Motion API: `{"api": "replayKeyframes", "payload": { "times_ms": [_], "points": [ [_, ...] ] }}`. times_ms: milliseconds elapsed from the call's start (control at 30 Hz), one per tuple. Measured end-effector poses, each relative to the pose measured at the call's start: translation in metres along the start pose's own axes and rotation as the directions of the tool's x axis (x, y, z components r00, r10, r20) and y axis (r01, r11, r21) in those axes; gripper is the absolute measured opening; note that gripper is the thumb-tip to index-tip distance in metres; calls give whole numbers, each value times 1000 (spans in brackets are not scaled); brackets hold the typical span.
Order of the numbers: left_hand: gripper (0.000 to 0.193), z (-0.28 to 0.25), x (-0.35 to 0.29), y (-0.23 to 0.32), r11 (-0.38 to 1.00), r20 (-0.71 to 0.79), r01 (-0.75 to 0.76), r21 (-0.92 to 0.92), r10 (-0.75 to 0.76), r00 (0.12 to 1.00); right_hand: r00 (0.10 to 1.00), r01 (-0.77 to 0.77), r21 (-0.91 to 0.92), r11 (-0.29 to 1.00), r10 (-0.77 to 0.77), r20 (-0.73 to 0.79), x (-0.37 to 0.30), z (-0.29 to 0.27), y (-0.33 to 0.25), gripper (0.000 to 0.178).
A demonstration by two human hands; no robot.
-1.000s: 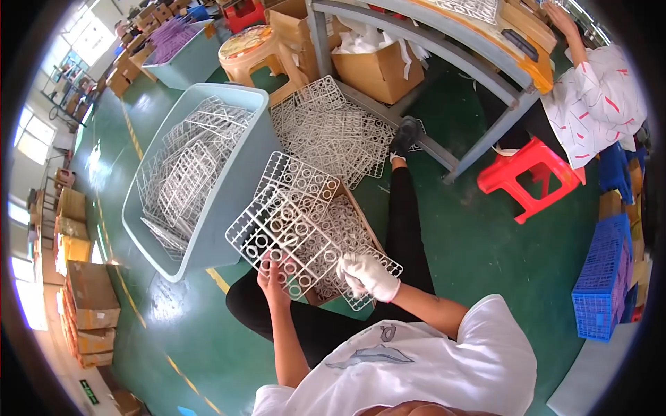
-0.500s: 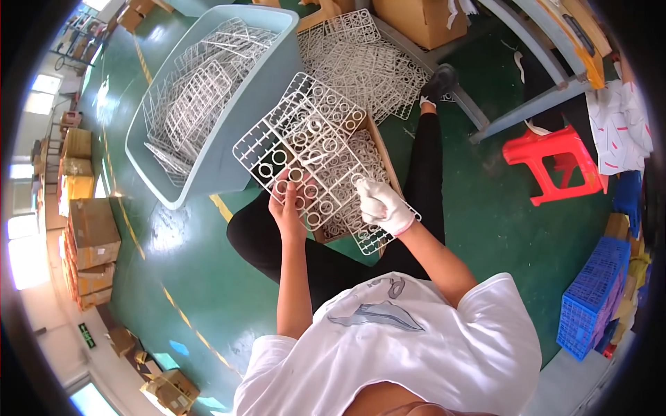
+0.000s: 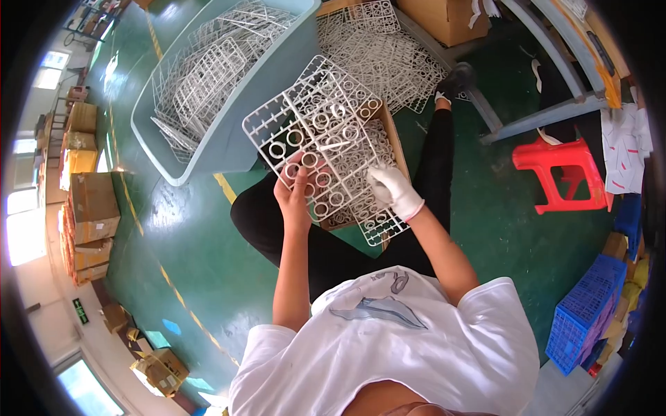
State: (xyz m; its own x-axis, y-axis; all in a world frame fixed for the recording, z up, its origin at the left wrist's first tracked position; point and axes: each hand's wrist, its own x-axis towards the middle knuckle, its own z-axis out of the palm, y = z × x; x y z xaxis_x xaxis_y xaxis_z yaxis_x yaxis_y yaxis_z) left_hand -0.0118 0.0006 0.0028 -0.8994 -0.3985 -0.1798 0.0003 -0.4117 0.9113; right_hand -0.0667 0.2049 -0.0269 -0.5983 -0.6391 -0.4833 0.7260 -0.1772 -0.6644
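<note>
My bare left hand (image 3: 294, 197) grips the near left edge of a white plastic moulding frame (image 3: 336, 146) with rings set in its grid. The frame is tilted above my lap, and some of its cells on the left are bare of rings. At its right side is my right hand (image 3: 394, 193), in a white glove with the fingers curled in; what lies between them is hidden. A ladder-like white grid end (image 3: 380, 236) sticks out below the glove. Under the frame stands a cardboard box (image 3: 395, 139) full of loose white rings.
A large pale-blue tub (image 3: 239, 132) heaped with white frames (image 3: 201, 87) stands at the far left. More ringed frames (image 3: 378, 55) are piled beyond the box. A red stool (image 3: 555, 163), a grey metal table leg (image 3: 541, 118) and a blue crate (image 3: 583, 312) are on the right.
The view has shifted a little, so the surroundings sit further right at the top. My left hand still holds the frame; my right hand has drawn slightly away along its right side.
</note>
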Motion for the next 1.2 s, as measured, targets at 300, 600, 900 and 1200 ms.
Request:
{"api": "replayKeyframes", "payload": {
  "times_ms": [300, 600, 900, 1200],
  "points": [
    [30, -10, 14, -19, 1000, -34, -21, -20, 20, 999, 998, 57, -251, 966, -60, -5, -25, 32, 2, 24],
    [31, 21, 6, -8, 975, 81, -124, 186, 111, 991, 875, 170, -889, 425, -480, -62, 4, 57, 35, 18],
    [29, -12, 23, -32, 981, 13, 72, -180, -70, 997, 991, 113, 0, 994, -113, 77, -18, 40, 18, 32],
    [51, 23, 9, -29, 991, -38, -123, -44, 122, 992, 883, 129, -984, 125, -466, 57, 8, 74, 39, 14]
  ]
}}
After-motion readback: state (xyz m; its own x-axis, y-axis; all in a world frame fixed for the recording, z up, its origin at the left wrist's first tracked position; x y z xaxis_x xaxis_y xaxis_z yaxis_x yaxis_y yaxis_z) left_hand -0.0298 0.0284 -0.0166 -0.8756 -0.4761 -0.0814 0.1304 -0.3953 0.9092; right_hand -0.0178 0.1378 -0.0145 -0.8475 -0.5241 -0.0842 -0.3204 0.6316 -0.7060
